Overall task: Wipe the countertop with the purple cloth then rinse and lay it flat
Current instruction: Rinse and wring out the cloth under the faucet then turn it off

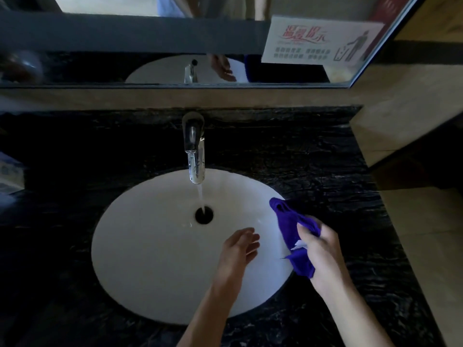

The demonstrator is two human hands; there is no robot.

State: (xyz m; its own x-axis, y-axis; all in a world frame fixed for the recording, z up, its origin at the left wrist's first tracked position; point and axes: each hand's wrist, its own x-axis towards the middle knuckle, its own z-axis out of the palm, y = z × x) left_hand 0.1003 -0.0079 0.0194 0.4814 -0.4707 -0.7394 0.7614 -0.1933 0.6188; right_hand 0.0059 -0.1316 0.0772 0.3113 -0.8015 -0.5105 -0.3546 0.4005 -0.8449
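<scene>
While water runs from the tap point(196, 156), rinsing at the sink point(140, 246).
Right hand point(323, 256) at four o'clock, pinching bunched purple cloth point(288, 221); left hand point(240, 246) at six, fingers spread, holding nothing.

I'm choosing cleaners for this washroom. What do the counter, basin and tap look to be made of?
Counter: probably polished black marble or similar stone, going by its pale veining and faint sheen.
Basin: likely glazed white ceramic; smooth, uniform and glossy.
Tap: metal with a chrome-like finish, judging by its mirror-bright reflections.
</scene>
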